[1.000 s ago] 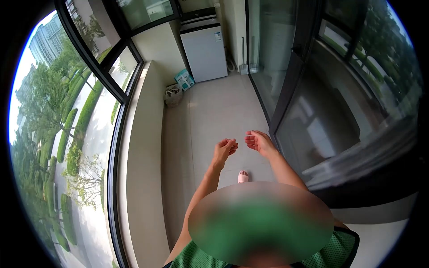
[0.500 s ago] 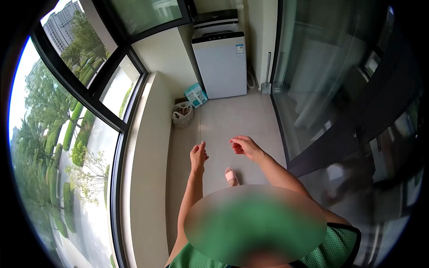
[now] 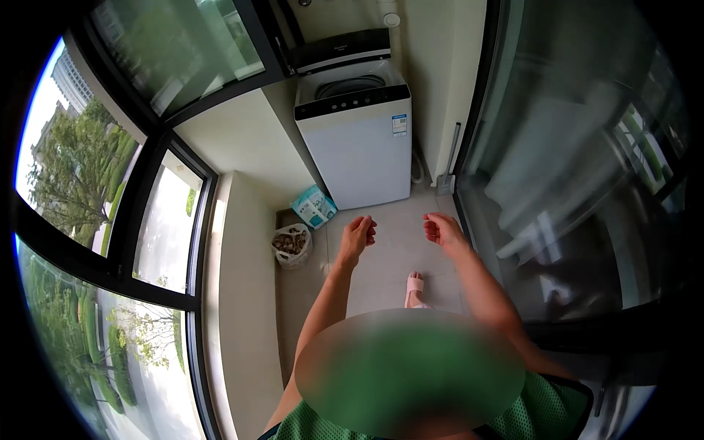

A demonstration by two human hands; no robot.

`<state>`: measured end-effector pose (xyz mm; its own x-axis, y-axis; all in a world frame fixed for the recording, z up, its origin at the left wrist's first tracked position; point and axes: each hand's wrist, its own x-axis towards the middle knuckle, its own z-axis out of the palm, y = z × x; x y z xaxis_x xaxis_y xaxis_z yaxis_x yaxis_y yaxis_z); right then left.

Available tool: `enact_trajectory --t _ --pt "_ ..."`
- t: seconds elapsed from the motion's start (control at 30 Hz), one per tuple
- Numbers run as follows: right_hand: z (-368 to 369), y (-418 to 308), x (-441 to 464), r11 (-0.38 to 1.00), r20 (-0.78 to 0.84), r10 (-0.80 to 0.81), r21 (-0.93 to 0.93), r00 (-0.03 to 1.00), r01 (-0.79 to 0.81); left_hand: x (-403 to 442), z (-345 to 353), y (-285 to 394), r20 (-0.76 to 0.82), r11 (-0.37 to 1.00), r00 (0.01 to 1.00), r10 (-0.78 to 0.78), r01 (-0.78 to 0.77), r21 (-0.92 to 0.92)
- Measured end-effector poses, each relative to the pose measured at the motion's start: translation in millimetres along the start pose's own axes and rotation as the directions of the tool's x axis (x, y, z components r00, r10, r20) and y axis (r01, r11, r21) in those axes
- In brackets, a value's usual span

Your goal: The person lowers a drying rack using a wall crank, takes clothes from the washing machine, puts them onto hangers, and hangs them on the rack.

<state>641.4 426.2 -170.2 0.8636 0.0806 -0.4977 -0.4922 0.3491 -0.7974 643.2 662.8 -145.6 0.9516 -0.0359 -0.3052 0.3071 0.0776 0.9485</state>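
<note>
My left hand (image 3: 357, 239) is held out over the floor with its fingers curled in loosely, and nothing shows in it. Level with it and to the right, my right hand (image 3: 444, 232) is also half-fisted and holds nothing that I can see. The hands are well apart and touch nothing. Beyond both of them stands a white top-loading washing machine (image 3: 356, 150), its black lid (image 3: 341, 48) raised and the round drum opening (image 3: 352, 86) in view. A pink slipper (image 3: 414, 290) on one foot shows below my right hand.
A white plastic bag of brown lumps (image 3: 292, 246) and a blue-and-white packet (image 3: 314, 207) lie by the left wall. A long-handled dustpan (image 3: 449, 161) leans at the right. Windows line the left; a glass door (image 3: 543, 183) is on the right.
The washing machine, bag and packet look nearer and lower in view, and more of the machine's drum shows. Both hands have shifted right in the picture and stay curled.
</note>
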Motion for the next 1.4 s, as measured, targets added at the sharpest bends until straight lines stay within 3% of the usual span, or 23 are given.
enact_trajectory --t 0.1,0.2,0.27,0.47,0.53,0.67,0.73,0.77,0.83,0.87,0.93,1.07,1.23,1.27,1.37,1.4 --pt "16.2 -51.8 82.4 0.995 0.137 -0.059 -0.072 0.989 0.069 72.5 -4.8 11.6 0.012 0.999 0.999 0.044 -0.044 -0.002" --pt "73.6 -117.0 148.8 0.972 0.264 -0.083 -0.191 0.961 0.136 125.2 -23.3 26.0 -0.133 1.0 0.991 -0.027 0.025 -0.015" --pt "119.5 -163.0 186.6 0.943 0.382 -0.087 -0.267 0.92 0.2 156.0 -32.1 58.9 -0.222 0.998 0.973 0.06 -0.058 0.013" --pt "233.2 -236.3 273.4 0.91 0.578 -0.126 -0.255 0.806 0.326 220.4 -59.1 109.5 -0.326 0.992 0.94 0.104 -0.119 -0.027" --pt "265.5 -255.9 298.0 0.863 0.571 -0.257 -0.228 0.78 0.451 246.3 -68.9 114.7 -0.328 0.988 0.935 0.138 -0.154 -0.021" --pt "327.1 -285.5 333.5 0.707 0.567 -0.51 -0.152 0.647 0.691 295.7 -91.9 124.9 -0.331 0.975 0.925 0.186 -0.215 -0.055" --pt "355.0 -295.1 357.7 0.524 0.629 -0.659 -0.01 0.413 0.852 313.2 -98.3 135.2 -0.362 0.973 0.913 0.188 -0.224 -0.058" --pt "361.4 -296.1 365.9 0.526 0.646 -0.648 -0.002 0.403 0.85 320.6 -101.7 139.3 -0.374 0.971 0.907 0.195 -0.233 -0.058" --pt "363.6 -299.4 359.6 0.54 0.713 -0.473 -0.23 0.518 0.81 327.8 -105.5 148.9 -0.416 0.971 0.888 0.196 -0.236 -0.047" --pt "365.2 -296.4 357.8 0.546 0.731 -0.457 -0.221 0.508 0.808 328.2 -106.8 154.2 -0.441 0.97 0.876 0.192 -0.238 -0.05" --pt "365.8 -292.5 354.3 0.467 0.649 -0.634 -0.111 0.42 0.877 329.2 -109.3 163.2 -0.46 0.965 0.858 0.229 -0.262 -0.01" --pt "357.4 -294.4 342.7 0.459 0.728 -0.565 -0.112 0.387 0.882 333.7 -108.9 166.9 -0.574 0.954 0.773 0.269 -0.298 0.047" --pt "352.4 -276.9 313.8 0.5 0.86 -0.456 0.036 0.228 0.865 323.2 -88.2 169.7 -0.661 0.951 0.694 0.285 -0.289 0.107" --pt "352.0 -280.9 302.9 0.51 0.919 -0.345 0.012 0.191 0.86 317.9 -82.8 174.1 -0.684 0.95 0.671 0.285 -0.29 0.112" --pt "362.5 -269.3 281.0 0.433 0.989 -0.146 0.085 -0.023 0.897 298.6 -74.9 173.0 -0.774 0.809 0.261 0.577 -0.316 0.496" --pt "367.7 -260.6 272.4 0.447 0.989 -0.114 0.135 -0.094 0.884 282.8 -70.2 179.8 -0.811 0.829 0.2 0.55 -0.245 0.502"
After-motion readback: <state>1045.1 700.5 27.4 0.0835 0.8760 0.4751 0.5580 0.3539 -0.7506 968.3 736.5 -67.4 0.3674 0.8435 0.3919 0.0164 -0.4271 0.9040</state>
